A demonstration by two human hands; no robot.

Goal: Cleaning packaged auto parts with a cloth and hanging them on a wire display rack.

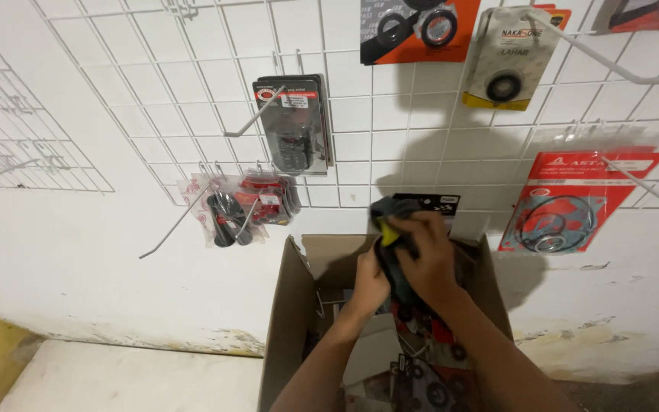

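Both my hands are raised over an open cardboard box [287, 305]. My right hand [430, 255] grips the top of a dark packaged part [390, 217] with a yellow patch, held upright above the box. My left hand [369, 284] holds the same package lower down on its left side. The package's lower end is hidden behind my hands. Inside the box lie several packaged parts [421, 374] in red, black and grey.
A white wire grid panel [192, 76] on the wall carries long hooks with hanging packages: a black blister pack [293, 126], small red packs [242, 204], an orange card [417, 30], a yellow-edged card [506, 65] and a red gasket pack [570, 202]. A bare hook [612, 57] juts out at right.
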